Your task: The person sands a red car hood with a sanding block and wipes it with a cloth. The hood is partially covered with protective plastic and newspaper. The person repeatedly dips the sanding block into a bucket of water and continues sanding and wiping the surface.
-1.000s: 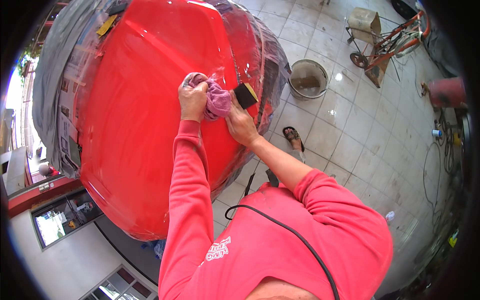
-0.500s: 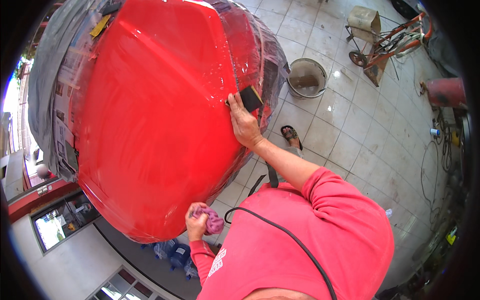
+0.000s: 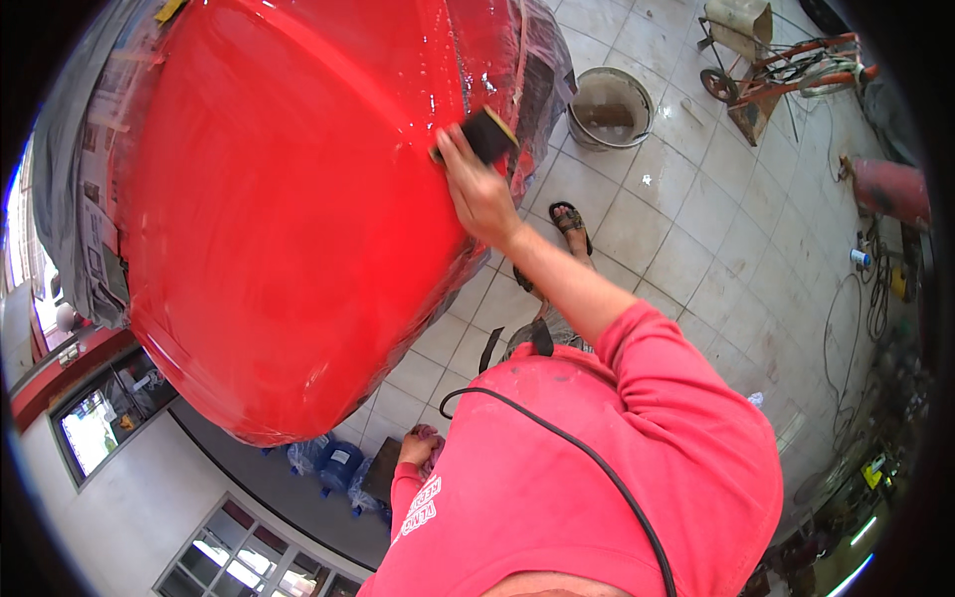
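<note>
My right hand (image 3: 479, 197) holds a black sanding block (image 3: 487, 136) with a yellowish edge. It presses the block on the wet red car hood (image 3: 288, 209), near the hood's right edge; the hand is slightly blurred. White droplets lie on the paint around the block. Low by my body, my left hand (image 3: 413, 450) is closed around a crumpled pink rag (image 3: 430, 445), apart from the hood. My sleeve and body partly hide the rag.
Masking paper and grey sheeting (image 3: 62, 219) wrap the car's left side. Right of the hood stands a bucket (image 3: 609, 134) of cloudy water on the tiled floor (image 3: 686, 189). Farther right are a hand truck (image 3: 786, 75) and a red cylinder (image 3: 890, 189). Large water bottles (image 3: 338, 463) stand lower left.
My right hand and the block have moved a little up and left over the hood. My left hand has drawn down and away from the hood's front edge with the rag.
</note>
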